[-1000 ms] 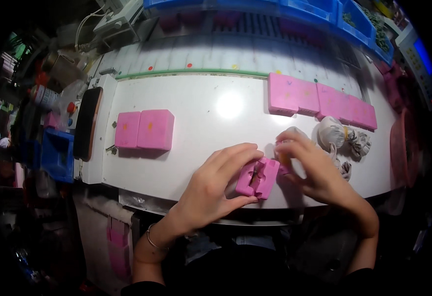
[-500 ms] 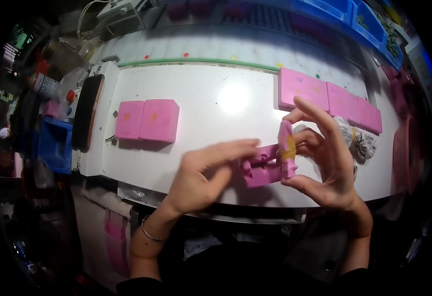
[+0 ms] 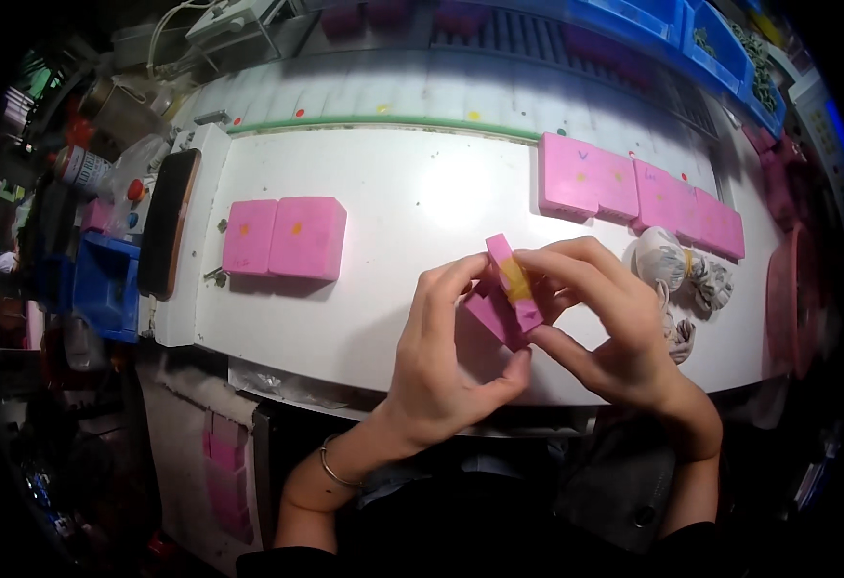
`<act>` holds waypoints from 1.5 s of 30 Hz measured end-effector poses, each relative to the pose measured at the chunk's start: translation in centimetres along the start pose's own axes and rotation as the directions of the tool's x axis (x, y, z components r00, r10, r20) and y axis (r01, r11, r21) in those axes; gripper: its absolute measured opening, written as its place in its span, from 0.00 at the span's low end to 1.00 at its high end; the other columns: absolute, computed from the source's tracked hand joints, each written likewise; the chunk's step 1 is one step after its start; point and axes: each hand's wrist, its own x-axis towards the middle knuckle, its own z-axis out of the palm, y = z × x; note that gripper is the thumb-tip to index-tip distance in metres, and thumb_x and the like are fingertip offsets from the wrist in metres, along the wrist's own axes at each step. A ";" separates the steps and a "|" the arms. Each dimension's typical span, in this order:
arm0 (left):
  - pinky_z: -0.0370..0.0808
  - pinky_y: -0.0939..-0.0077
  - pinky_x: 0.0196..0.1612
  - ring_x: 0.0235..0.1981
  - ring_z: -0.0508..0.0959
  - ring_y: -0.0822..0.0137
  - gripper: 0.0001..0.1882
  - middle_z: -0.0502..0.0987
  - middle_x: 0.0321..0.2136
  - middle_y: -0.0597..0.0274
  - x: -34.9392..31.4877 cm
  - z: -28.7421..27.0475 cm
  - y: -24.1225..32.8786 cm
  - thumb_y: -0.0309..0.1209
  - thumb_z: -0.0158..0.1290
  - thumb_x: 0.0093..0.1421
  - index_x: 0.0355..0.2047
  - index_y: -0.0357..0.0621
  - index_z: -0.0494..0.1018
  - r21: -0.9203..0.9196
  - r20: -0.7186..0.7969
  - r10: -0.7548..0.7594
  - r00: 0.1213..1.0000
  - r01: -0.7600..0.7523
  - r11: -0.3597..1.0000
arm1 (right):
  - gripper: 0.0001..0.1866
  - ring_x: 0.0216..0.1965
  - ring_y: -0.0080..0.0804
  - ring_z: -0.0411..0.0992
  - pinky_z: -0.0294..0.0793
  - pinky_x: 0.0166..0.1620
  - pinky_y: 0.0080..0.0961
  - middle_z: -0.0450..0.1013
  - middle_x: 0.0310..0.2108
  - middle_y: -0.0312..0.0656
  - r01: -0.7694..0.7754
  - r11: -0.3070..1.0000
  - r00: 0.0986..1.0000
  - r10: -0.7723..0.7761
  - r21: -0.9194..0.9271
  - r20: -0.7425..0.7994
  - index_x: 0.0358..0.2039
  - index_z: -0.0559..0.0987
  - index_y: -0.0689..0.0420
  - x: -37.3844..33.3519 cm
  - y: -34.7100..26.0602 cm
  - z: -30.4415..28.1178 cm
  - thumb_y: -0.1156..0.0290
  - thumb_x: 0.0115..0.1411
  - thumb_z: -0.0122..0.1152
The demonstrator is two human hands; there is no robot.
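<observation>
In front of me, above the near side of the white table (image 3: 393, 231), a small pink block (image 3: 512, 279) with a yellow mark along its narrow edge is held tilted. Its inner side, which looked hollowed a moment ago, is mostly hidden. My right hand (image 3: 624, 332) pinches it from the right between thumb and fingers. On the other side my left hand (image 3: 441, 356) is curled around it, fingertips at the upper edge and thumb by the lower corner. Whether it is one part or two halves, I cannot tell.
Two pink blocks (image 3: 308, 236) stand side by side at the left. A row of larger pink blocks (image 3: 586, 178) lies at the back right. Tied greyish-white bundles (image 3: 661, 258) sit beside my right hand. A dark phone-like slab (image 3: 170, 222) rests on the left ledge; a green strip (image 3: 383, 121) edges the back.
My left hand has moved right and closed on the pink block. The block has tilted and shifted left and is held closer between both hands. Coloured dots behind the green strip have shifted.
</observation>
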 end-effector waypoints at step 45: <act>0.74 0.71 0.55 0.58 0.64 0.60 0.33 0.59 0.56 0.52 0.1 -3.8 -4.0 0.12 0.59 0.47 0.53 0.40 0.61 -0.699 0.359 -0.160 0.919 0.379 0.607 | 0.39 0.32 0.39 0.71 0.73 0.37 0.29 0.71 0.44 0.47 0.057 0.992 0.998 -0.061 -0.113 -0.033 0.55 0.67 0.58 -0.5 2.4 2.7 0.74 0.40 0.72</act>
